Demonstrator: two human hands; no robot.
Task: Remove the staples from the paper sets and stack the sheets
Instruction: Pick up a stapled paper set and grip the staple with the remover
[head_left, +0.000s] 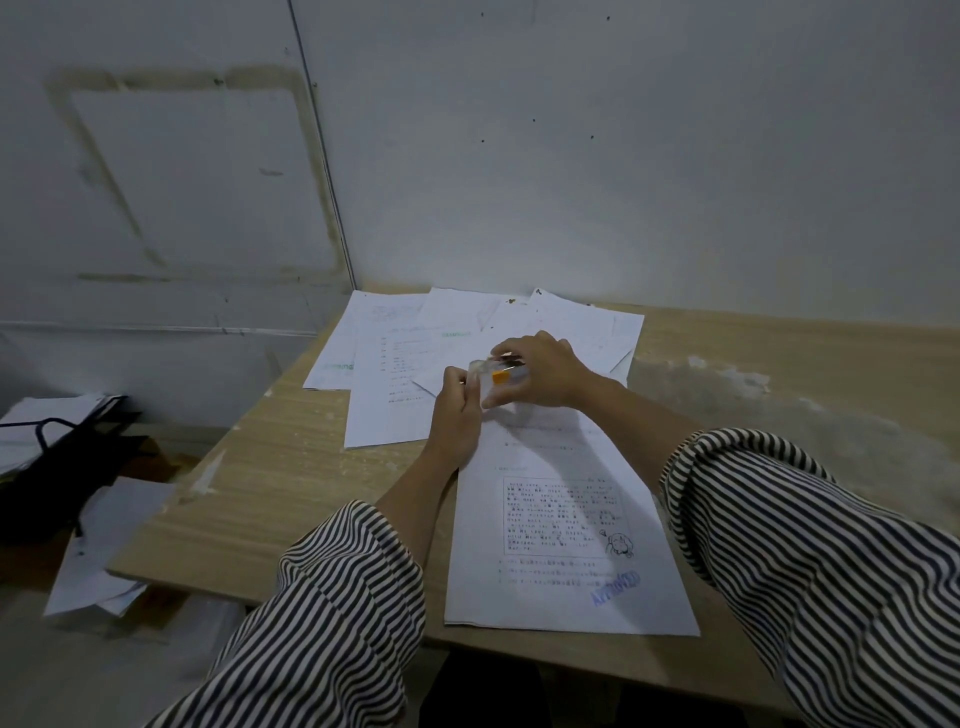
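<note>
Bare grey wall behind, wooden worktop (291, 467) pushed into the corner w/ loose sheets (395, 384) fanned out at the back. Paper set (561, 519) lies nearest the person, printed side up, blue stamp at its near edge. Both hands meet at its far corner. Right hand (545, 371) has fingers (506, 347) curled shut round a clear staple remover (496, 379) w/ orange insert, pressed down at that corner. Left hand (457, 410) is closed too, pinching paper right beside the tool; can't tell how much it grips. Staple itself hidden under the hands.

Risks, as I judge: pulling at an angle could tear the corner; a weak left-hand hold lets the set slide. Freed staple may drop among the sheets & get lost. Floor papers (104, 545) and black tray (62, 441) sit well apart at left.
</note>
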